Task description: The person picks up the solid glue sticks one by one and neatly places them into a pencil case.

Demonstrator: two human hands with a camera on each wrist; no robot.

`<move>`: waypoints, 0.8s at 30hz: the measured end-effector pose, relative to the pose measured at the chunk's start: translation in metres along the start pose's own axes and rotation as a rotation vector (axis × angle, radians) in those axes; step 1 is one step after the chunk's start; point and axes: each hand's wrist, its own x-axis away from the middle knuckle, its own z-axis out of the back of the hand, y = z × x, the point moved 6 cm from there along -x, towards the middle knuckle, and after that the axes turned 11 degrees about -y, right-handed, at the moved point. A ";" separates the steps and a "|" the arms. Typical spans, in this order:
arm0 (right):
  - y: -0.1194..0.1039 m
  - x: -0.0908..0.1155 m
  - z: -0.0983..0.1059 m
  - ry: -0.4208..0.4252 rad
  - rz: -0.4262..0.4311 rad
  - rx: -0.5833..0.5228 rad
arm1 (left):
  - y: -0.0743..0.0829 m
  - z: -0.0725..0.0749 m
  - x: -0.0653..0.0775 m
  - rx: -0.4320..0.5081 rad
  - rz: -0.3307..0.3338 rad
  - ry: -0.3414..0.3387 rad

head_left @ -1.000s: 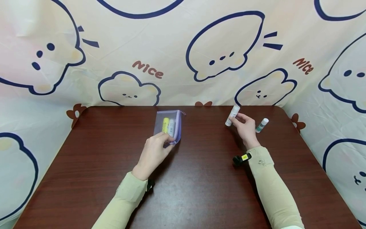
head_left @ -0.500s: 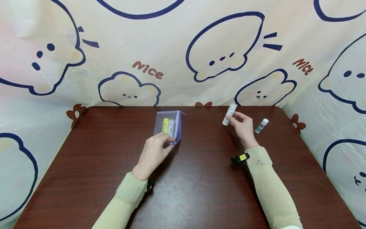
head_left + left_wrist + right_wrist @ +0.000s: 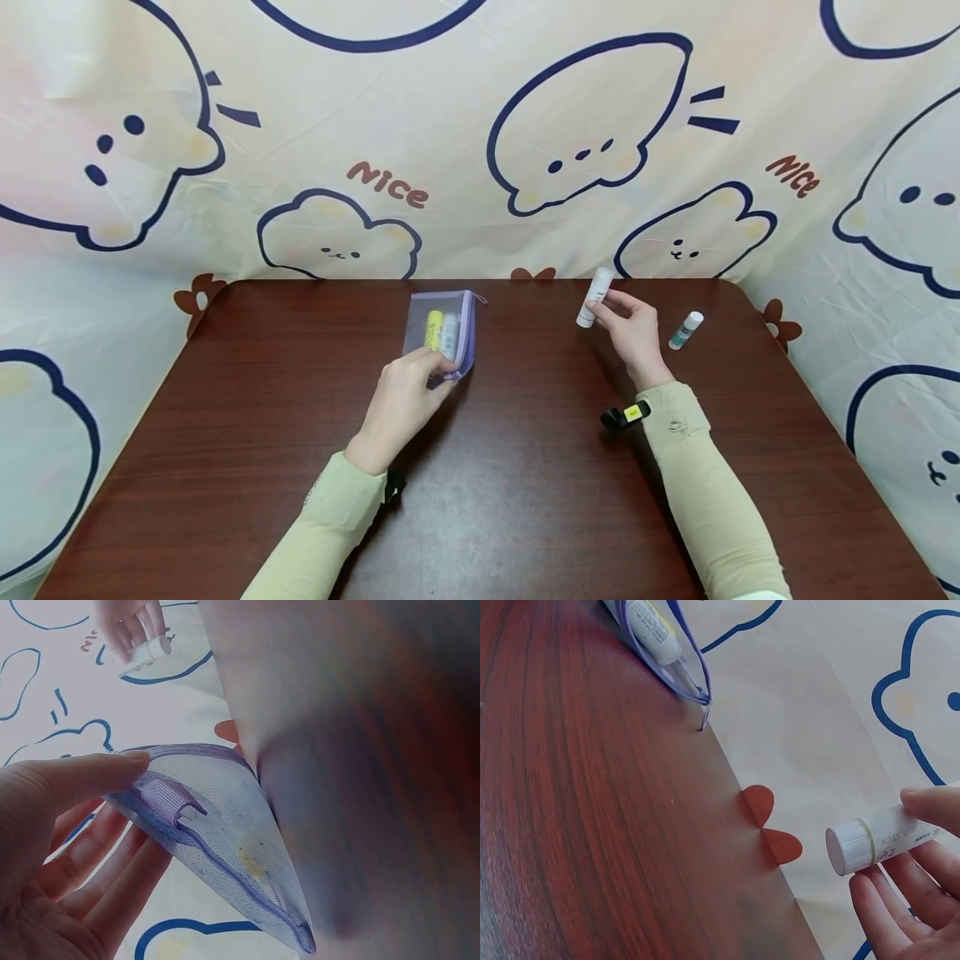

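My left hand [image 3: 408, 392] pinches the near edge of a purple mesh zipper pouch [image 3: 468, 333], thumb on one side and fingers on the other in the left wrist view. Through the mesh show a yellow tube [image 3: 434, 328] and a white tube [image 3: 449, 333] lying side by side. To the right, my right hand [image 3: 632, 333] holds a white glue stick [image 3: 595, 298] between thumb and fingertips, tilted and raised off the table. The words "glue stick" can be read on it [image 3: 889, 836] in the right wrist view. In that view the pouch's mouth [image 3: 705, 690] gapes.
A second glue stick [image 3: 686, 330], white with a green label, lies on the dark wooden table [image 3: 510, 467] right of my right hand. A cartoon-printed cloth [image 3: 465, 125] hangs behind the table's far edge and along its sides.
My right hand has moved a little to the left with the glue stick, away from the green-labelled one. The left hand and pouch have stayed in place.
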 end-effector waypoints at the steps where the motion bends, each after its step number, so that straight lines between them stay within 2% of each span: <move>1: -0.001 0.000 -0.001 -0.003 0.004 -0.004 | 0.000 0.000 0.000 -0.001 0.000 0.000; 24: -0.008 0.001 -0.020 -0.048 0.030 -0.047 | -0.001 -0.001 0.000 0.001 0.003 0.003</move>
